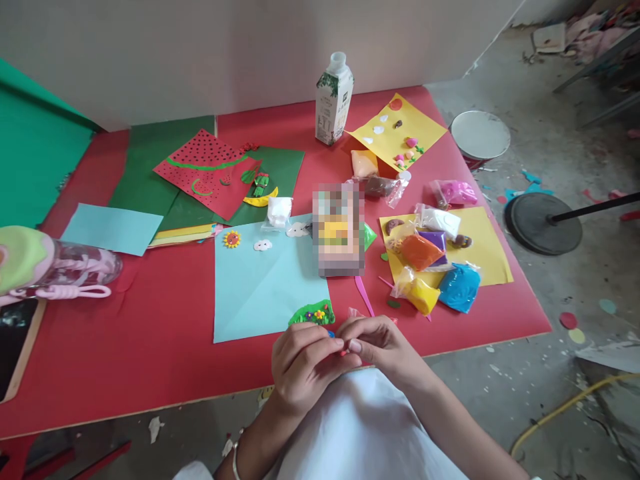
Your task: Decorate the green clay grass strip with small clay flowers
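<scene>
Near the table's front edge my left hand (306, 359) and my right hand (384, 343) meet with fingertips pinched together. Between them shows a tiny bit of red clay (344, 352). Just beyond my hands lies a light blue sheet (245, 290). On it are a clay sun (232, 239), a small white clay cloud (263, 245), a grey-and-white clay cloud (298, 229) and a green clay patch with flowers (314, 313). A pink plastic clay knife (365, 295) lies beyond my right hand. My fingers hide most of the red clay.
A blurred box (340, 257) stands mid-table. Right of it are several clay bags, including blue (460, 287) and orange (423, 252). A carton (333, 103) stands at the back, a clear bottle (83, 263) lies left. A watermelon picture (203, 170) rests on green sheets.
</scene>
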Available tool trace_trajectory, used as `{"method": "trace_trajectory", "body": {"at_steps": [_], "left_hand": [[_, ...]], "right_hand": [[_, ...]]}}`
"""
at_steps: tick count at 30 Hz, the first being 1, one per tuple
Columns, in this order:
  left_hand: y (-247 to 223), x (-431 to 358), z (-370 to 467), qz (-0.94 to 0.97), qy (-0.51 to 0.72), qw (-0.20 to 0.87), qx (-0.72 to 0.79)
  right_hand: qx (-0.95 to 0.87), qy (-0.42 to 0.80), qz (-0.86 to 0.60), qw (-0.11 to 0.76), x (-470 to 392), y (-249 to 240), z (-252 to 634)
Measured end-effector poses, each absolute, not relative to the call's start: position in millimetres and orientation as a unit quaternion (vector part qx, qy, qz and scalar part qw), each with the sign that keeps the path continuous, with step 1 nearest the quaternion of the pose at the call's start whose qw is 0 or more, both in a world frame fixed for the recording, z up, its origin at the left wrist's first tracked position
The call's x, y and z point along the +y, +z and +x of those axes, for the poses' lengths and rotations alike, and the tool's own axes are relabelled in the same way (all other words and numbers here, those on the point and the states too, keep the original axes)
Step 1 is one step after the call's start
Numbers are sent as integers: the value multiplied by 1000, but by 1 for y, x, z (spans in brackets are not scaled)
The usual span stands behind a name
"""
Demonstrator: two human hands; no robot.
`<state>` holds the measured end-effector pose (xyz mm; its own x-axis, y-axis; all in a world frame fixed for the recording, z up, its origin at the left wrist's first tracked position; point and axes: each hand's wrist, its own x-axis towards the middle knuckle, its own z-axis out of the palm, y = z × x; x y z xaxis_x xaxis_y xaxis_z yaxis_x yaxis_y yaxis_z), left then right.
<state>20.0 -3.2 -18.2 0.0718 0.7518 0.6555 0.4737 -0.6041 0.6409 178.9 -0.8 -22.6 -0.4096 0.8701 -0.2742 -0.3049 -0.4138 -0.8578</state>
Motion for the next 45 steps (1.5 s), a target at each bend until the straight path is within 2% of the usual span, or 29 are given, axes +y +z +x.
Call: {"method": "trace_trajectory", "body": {"at_steps": [7, 19, 45], "left_hand": [[-20, -4, 18, 736, 532, 123, 401], [-20, -9, 9, 759, 510, 93, 393], [-14, -11, 6, 778, 483, 63, 397]], "right_hand": [[-338, 806, -329, 356, 3, -25, 183], [-435, 708, -365, 421, 4, -14, 182], [-499, 660, -373, 420, 3, -19, 186]]}}
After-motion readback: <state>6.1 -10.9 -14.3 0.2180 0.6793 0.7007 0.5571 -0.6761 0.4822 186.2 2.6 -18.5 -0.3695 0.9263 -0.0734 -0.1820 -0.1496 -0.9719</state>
